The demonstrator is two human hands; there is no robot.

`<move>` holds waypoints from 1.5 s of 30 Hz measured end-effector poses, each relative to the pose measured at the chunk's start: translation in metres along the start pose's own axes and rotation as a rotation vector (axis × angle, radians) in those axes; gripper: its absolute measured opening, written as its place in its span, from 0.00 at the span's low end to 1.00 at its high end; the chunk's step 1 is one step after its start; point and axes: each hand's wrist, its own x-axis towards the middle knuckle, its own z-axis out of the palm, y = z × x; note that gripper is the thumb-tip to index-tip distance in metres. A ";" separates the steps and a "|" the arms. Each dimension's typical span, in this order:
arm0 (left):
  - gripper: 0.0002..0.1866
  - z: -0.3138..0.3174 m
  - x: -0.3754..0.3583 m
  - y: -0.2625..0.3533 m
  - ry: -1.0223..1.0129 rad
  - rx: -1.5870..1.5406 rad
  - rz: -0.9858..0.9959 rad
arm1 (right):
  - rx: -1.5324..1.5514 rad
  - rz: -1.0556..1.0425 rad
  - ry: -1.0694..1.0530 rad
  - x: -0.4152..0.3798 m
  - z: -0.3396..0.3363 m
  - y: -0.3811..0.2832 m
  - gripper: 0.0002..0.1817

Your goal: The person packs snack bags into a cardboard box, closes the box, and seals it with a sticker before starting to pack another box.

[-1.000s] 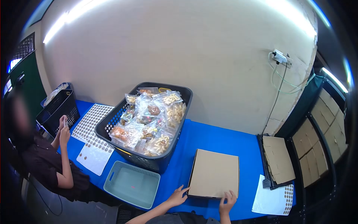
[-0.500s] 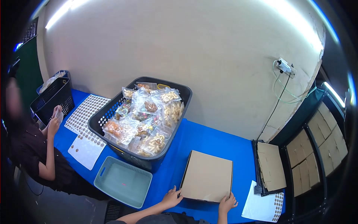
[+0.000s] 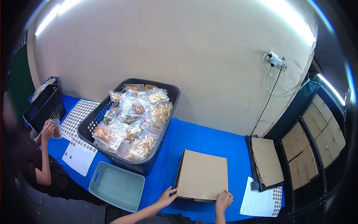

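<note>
Left hand: the left hand point(image 3: 166, 195) rests at the near left corner of the flat brown cardboard box point(image 3: 202, 175), fingers spread apart and touching its edge, not closed around it.
Right hand: the right hand point(image 3: 223, 200) sits at the near right corner of the same box, fingers splayed on the lid rim (no clamping that I can see).
Box: it lies closed and flat on the blue table cover point(image 3: 209, 140), near the front edge, between the pale teal plastic tray point(image 3: 116, 185) and the white sheet of round brown stickers point(image 3: 261, 202).
Nearby: a dark plastic laundry-style basket of clear snack bags point(image 3: 128, 123) stands well apart to the left; a stack of flat cardboard blanks point(image 3: 265, 160) lies to the right.
Handling judgement: keeping both hands even at the two near corners should stop the box skewing; light pressure looks enough, since the lid could buckle.
Co-worker: a person at far left holds a small bag point(image 3: 56, 128).
</note>
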 end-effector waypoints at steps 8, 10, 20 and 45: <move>0.25 -0.006 -0.018 0.014 0.084 0.148 0.160 | -0.158 -0.353 -0.030 -0.033 0.015 -0.055 0.29; 0.25 -0.007 -0.017 0.027 0.097 0.268 0.290 | -0.143 -0.400 -0.070 -0.032 0.034 -0.050 0.29; 0.28 0.001 -0.004 0.002 -0.220 0.780 0.533 | -0.270 -0.483 -0.179 0.000 0.044 -0.010 0.31; 0.20 0.001 -0.043 0.003 0.117 0.460 0.447 | -0.176 -0.829 -0.358 -0.002 -0.008 -0.020 0.46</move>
